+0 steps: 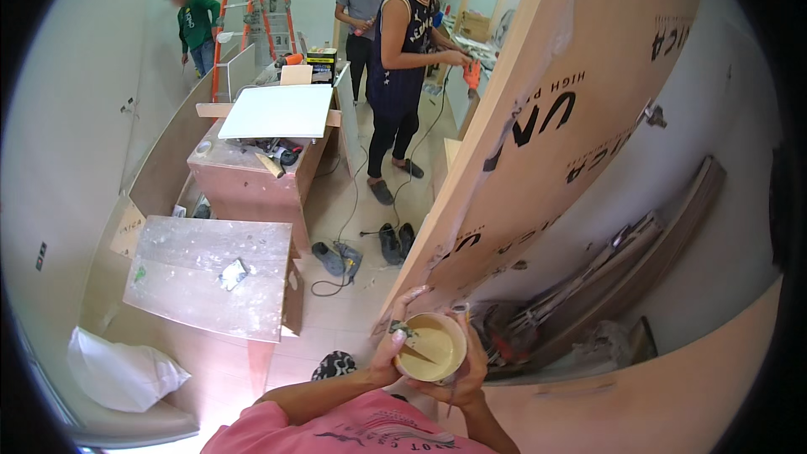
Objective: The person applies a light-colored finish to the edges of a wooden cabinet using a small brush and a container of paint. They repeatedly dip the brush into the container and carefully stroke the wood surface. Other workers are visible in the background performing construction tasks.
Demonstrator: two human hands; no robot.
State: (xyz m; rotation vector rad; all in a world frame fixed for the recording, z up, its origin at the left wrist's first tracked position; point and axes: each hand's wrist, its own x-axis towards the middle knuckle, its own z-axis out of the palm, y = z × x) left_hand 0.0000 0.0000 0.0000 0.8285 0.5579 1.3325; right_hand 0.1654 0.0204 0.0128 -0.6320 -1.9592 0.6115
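Note:
Low in the head view, just in front of my chest, is a round tub [450, 377] partly filled with a cream-coloured, paint-like liquid. My right hand [473, 360] is wrapped around its right side and underside. At the left rim, my left hand [388, 356] is closed, thumb toward the rim, on a brush-like tool [408, 330] with a dark, smeared upper part. The tool's lower end slants into the liquid; its exact kind is hard to make out. Pale smears mark my left fingers. Close beyond the tub stands a tall brown printed panel [538, 143] with a pale edge.
A spattered board [210, 273] and a wooden cabinet box [244, 172] bearing a white panel [276, 112] stand ahead left. Cords and shoes [391, 244] lie on the floor. A person [403, 59] holds an orange tool; two others stand farther back near an orange ladder [252, 0]. Long boards [664, 252] lean right.

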